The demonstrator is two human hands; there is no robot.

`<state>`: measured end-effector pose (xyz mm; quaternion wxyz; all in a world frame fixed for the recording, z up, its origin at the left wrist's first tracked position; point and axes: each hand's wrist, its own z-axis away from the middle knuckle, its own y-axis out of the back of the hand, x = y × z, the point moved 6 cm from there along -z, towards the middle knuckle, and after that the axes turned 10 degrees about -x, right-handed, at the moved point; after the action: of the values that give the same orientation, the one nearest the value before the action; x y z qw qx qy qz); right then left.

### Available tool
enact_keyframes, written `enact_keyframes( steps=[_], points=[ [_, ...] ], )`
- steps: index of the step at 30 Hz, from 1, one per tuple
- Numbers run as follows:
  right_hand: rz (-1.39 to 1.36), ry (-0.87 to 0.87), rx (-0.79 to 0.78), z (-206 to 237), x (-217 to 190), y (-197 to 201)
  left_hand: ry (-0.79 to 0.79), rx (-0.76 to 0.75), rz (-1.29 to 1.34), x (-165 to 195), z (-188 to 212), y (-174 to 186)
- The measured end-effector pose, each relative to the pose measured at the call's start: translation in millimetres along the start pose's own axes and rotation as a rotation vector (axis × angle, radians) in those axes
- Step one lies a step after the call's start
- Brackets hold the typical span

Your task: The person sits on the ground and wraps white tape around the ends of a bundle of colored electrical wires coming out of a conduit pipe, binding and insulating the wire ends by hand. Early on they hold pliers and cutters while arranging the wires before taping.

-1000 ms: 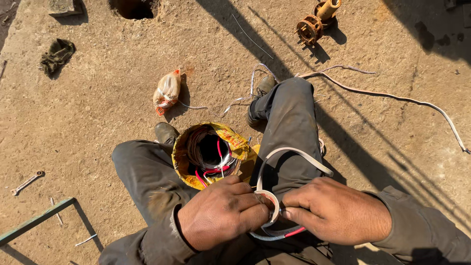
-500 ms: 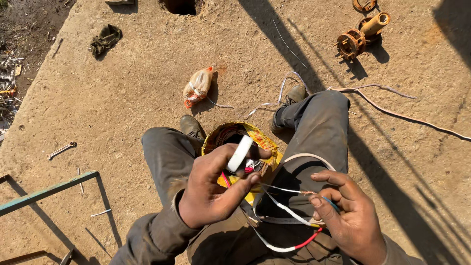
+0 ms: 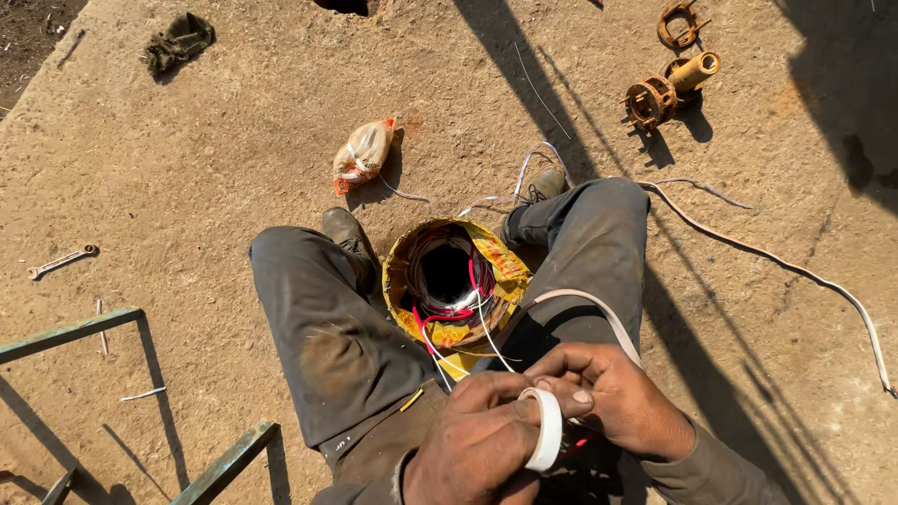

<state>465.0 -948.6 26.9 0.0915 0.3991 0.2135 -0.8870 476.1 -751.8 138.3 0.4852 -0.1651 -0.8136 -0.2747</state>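
Note:
I sit on the ground with a round motor winding [image 3: 454,281] between my knees, yellow outside, with red and white wires coming out of its hollow centre. My left hand [image 3: 472,444] and my right hand [image 3: 617,397] meet over my lap and both grip a white roll of tape [image 3: 547,430]. The left hand's fingers curl around the roll from the left. My right hand's thumb and fingers pinch it from the right. Thin white and red wires [image 3: 449,332] run from the winding down under my hands, where their ends are hidden.
A rusty orange pump part [image 3: 669,89] lies at the upper right. A long white cable [image 3: 776,266] trails across the ground on the right. A tied plastic bag [image 3: 363,154], a spanner [image 3: 61,262], a dark rag [image 3: 178,42] and a green metal frame [image 3: 103,323] lie to the left.
My hands were together, then the left one lifted the tape roll up and away. Now both hands are closed together on the roll again, low over my lap.

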Motion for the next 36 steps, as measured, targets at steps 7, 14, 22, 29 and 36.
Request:
enact_keyframes(
  steps=[7, 14, 22, 29, 36],
  points=[
    [0.084, -0.187, -0.160, 3, 3, -18, 0.163, 0.176, -0.262, 5, 18, 32],
    [-0.134, 0.059, -0.253, 11, -7, -33, 0.042, -0.044, -0.234, 7, 15, 23],
    [0.336, 0.335, 0.289, 28, -30, -22, 0.200, -0.180, 0.031, -9, 11, 24],
    [0.726, 0.797, 0.849, 64, -90, -10, 0.025, -0.114, -0.104, -5, -6, 32],
    [0.854, 0.854, 0.389, 61, -82, -72, -0.141, 0.020, -0.290, 1, -23, 35]
  ],
)
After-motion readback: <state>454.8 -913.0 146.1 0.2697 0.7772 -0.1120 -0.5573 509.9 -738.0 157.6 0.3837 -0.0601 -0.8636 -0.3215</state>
